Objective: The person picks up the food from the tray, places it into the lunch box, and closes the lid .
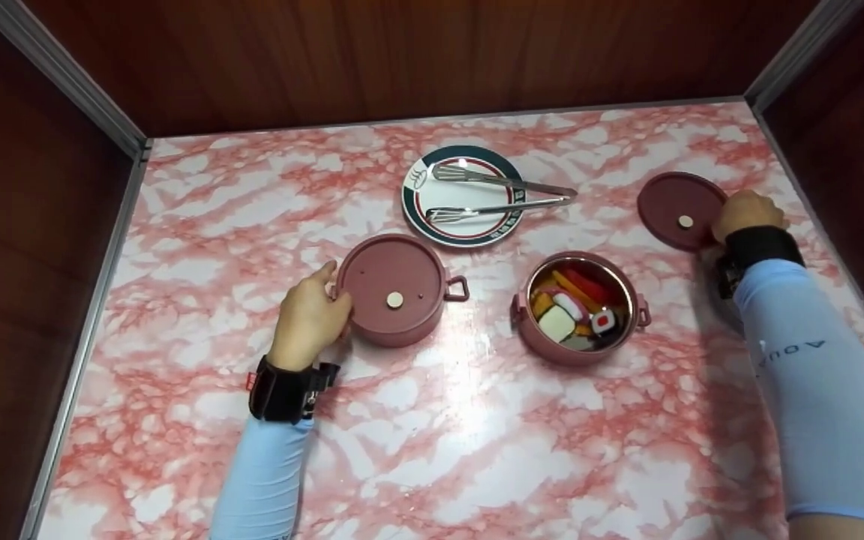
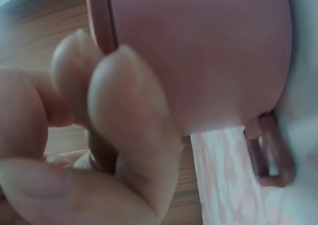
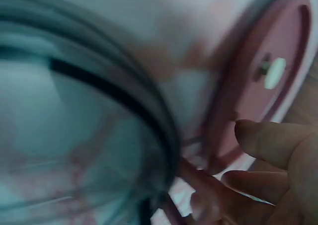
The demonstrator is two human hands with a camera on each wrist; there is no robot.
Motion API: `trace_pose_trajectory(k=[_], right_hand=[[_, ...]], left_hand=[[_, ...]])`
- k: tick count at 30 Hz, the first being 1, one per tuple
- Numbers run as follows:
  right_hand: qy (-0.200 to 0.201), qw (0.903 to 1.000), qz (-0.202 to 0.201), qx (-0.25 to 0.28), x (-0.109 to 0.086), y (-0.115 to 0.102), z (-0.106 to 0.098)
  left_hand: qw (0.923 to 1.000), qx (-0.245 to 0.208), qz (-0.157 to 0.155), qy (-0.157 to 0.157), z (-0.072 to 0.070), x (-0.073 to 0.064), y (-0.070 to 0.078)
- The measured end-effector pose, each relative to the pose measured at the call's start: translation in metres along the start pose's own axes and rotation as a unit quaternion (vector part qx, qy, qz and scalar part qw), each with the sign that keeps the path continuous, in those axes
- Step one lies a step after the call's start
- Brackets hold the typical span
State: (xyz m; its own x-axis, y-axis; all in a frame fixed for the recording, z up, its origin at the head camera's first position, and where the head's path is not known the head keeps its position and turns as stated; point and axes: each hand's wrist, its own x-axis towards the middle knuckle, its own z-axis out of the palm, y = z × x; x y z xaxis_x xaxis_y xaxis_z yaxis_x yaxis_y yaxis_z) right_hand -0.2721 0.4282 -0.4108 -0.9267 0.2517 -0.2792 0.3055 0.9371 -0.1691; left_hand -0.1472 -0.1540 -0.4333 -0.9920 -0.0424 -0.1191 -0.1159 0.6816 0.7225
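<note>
My left hand (image 1: 310, 321) pinches the left loop handle of a lidded dusty-pink pot (image 1: 402, 330); that handle is mostly hidden by fingers. The fingers (image 2: 131, 106) curl close beside the pot's wall in the left wrist view. My right hand (image 1: 753, 214) is at the right rim of a loose pink lid (image 1: 664, 199) with a pale knob, its thumb (image 3: 263, 140) over the lid's face. Below that hand, a blurred pink handle (image 3: 206, 185) runs from a clear round vessel (image 3: 89, 115) with a dark rim. An uncovered pink pot (image 1: 574, 352) stands between the hands, holding toy food pieces.
Behind the pots, a plate (image 1: 473, 240) with a dark green rim carries metal tongs (image 1: 544, 187), whose joined end extends past the plate's right edge. Brown wood-look walls (image 1: 432, 60) close off the back and both sides of the pink marbled table (image 1: 447, 450).
</note>
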Motion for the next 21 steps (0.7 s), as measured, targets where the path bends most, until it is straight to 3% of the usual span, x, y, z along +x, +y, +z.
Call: trace_pose_trajectory(k=[9, 13, 17, 21], right_hand=[[-0.018, 0.9985, 0.049, 0.018, 0.005, 0.002, 0.004], [-0.005, 0.9994, 0.027, 0.022, 0.004, 0.001, 0.002], [0.011, 0.9974, -0.005, 0.071, -0.002, -0.006, -0.003], [0.02, 0.9857, 0.003, 0.167, -0.013, -0.017, -0.009]], left_hand=[[0.9954, -0.064, 0.057, 0.043, -0.001, -0.012, 0.013], [0.9928, -0.073, 0.08, 0.051, 0.001, -0.014, 0.018], [0.9889, -0.082, 0.111, 0.055, 0.003, -0.017, 0.023], [0.9826, -0.099, 0.148, 0.051, 0.007, -0.023, 0.031]])
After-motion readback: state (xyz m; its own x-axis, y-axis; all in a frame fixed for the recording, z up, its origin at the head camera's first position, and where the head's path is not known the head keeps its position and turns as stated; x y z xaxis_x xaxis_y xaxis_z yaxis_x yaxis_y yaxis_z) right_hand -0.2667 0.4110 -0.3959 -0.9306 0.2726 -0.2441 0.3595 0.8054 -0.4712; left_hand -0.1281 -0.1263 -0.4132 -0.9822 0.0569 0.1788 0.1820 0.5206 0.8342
